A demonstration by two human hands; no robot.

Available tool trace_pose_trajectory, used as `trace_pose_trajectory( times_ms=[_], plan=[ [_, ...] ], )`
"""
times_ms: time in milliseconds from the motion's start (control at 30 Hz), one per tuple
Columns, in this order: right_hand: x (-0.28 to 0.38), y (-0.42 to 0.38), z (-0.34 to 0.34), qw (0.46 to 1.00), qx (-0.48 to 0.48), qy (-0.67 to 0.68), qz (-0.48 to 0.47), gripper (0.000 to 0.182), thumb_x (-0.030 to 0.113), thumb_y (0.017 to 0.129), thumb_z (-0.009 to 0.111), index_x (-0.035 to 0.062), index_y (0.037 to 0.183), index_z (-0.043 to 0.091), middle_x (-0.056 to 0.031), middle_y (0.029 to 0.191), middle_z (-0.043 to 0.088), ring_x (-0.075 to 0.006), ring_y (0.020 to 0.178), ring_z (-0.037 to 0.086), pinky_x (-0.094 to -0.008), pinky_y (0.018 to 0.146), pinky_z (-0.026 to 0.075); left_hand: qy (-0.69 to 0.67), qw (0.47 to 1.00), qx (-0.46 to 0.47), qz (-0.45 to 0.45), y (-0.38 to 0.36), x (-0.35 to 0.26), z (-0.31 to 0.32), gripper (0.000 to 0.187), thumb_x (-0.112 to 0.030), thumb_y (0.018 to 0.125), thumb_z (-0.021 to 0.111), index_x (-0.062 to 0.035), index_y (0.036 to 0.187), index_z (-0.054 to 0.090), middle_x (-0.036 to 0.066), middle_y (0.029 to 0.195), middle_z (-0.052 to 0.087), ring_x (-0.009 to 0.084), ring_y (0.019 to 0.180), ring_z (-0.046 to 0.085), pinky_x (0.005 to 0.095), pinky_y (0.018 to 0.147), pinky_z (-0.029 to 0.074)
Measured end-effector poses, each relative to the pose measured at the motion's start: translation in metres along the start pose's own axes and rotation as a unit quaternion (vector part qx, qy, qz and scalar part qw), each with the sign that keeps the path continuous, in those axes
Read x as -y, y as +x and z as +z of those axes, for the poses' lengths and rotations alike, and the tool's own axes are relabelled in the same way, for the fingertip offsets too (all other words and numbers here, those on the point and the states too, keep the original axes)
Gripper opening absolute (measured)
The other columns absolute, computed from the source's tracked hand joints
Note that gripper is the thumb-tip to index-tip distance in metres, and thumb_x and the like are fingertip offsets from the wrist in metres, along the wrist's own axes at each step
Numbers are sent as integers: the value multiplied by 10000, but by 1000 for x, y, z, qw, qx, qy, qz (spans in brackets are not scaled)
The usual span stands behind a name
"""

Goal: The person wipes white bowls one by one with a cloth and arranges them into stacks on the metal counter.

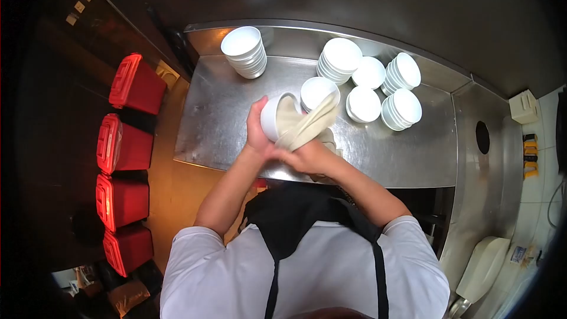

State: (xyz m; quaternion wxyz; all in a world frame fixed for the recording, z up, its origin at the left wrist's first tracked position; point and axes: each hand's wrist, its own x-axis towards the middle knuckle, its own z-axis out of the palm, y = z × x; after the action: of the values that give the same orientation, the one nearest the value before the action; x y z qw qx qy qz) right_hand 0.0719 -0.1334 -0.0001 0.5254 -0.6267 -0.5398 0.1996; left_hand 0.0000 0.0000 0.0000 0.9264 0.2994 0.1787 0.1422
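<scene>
My left hand (256, 129) is closed around the outside of a white bowl (269, 120), which is tilted on its side with its mouth facing right. My right hand (309, 157) grips a cream cloth (312, 125); part of it is tucked into the bowl and a folded end sticks out to the upper right. Just beyond the cloth stands another white bowl (316, 90), partly covered by it. To the right of my hands sits a short stack of white bowls (364, 105). Some right-hand fingers are hidden by the cloth.
On the steel counter (207, 112) stand a tall bowl stack (245, 53) at the back left and several more at the back, including a middle stack (341, 59) and a right stack (403, 74). Several red lidded bins (127, 142) line the left side.
</scene>
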Motion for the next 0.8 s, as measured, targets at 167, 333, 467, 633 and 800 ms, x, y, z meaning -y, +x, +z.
trace_pose_trajectory(
  times_ms=[167, 333, 467, 633, 800],
  plan=[
    [-9, -1, -18, 989, -13, -144, -41, 400, 286, 861, 704, 52, 1174, 617, -201, 1241, 582, -385, 1156, 534, -492, 1000, 381, 106, 993, -18, 52, 16, 16, 7, 583, -477, 948, 451, -6, 1283, 531, 188, 1193, 635, 313, 1086, 627, 418, 996, 475],
    [-2, 1, -23, 952, 51, -263, -146, 457, 376, 848, 669, 83, 1196, 630, -185, 1280, 571, -414, 1217, 498, -579, 1120, 263, -99, 985, 40, -137, 7, 2, -3, 564, -458, 957, 443, 14, 1235, 579, 192, 1183, 646, 309, 1104, 624, 421, 1028, 456],
    [-18, -8, -6, 938, 8, -327, -116, 411, 264, 849, 677, 86, 1214, 615, -166, 1306, 566, -366, 1213, 519, -593, 1131, 255, -60, 992, 14, -108, 11, -2, -13, 552, -456, 952, 449, 17, 1198, 589, 191, 1215, 631, 314, 1131, 610, 435, 1027, 454],
    [-4, -12, -9, 967, -49, 238, 80, 295, 187, 919, 649, 12, 1145, 576, -133, 1099, 628, -267, 1025, 609, -391, 914, 468, -15, 999, 39, 2, 7, 1, -23, 589, -425, 967, 445, 24, 1347, 472, 179, 1328, 559, 311, 1237, 532, 461, 1057, 418],
    [-4, -1, -39, 948, -250, 164, 112, 241, 174, 1015, 503, -30, 1081, 613, -110, 1100, 634, -149, 871, 617, -302, 786, 496, -27, 986, 162, 22, -11, -6, -17, 447, -296, 984, 546, -10, 1325, 503, 115, 1285, 592, 240, 1199, 539, 402, 1081, 371]
  ],
)
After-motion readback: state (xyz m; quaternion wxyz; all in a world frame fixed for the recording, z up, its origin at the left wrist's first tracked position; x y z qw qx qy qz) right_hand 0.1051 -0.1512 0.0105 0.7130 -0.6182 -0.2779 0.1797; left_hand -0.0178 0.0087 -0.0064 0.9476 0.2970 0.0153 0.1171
